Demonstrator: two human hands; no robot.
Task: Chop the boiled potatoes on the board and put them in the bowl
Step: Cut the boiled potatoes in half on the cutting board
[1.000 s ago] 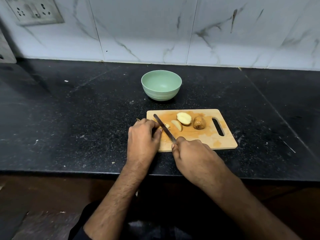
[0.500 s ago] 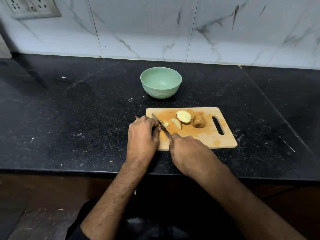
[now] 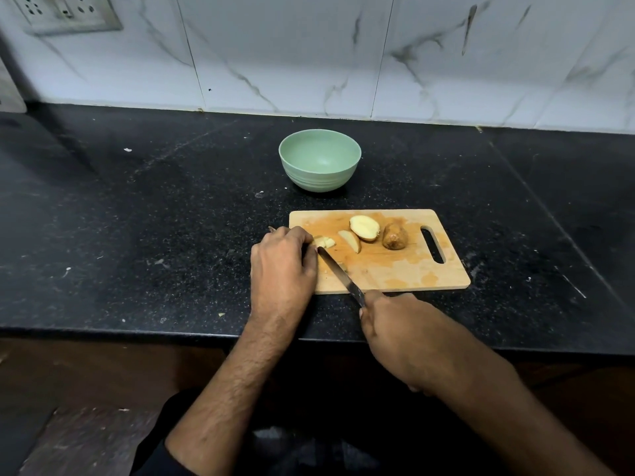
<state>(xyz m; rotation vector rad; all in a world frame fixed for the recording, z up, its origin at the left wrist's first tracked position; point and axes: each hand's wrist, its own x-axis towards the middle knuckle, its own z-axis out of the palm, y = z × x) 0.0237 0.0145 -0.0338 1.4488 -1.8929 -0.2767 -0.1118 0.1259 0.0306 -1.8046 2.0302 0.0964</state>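
1. While the left hand (image 3: 283, 261) holds potato pieces (image 3: 323, 241) at the board's (image 3: 395, 273) left edge, the right hand (image 3: 400, 333) grips the knife (image 3: 338, 272).
2. Green bowl (image 3: 320, 159) stands beyond the board, toward the surface's (image 3: 137, 218) rear edge.

One green bowl (image 3: 319, 159), one wooden board (image 3: 395, 269), one knife (image 3: 338, 271), two hands and one wall socket plate (image 3: 65, 12) are in view, with four potato pieces on the board, perhaps more hidden under the left hand (image 3: 281, 266).
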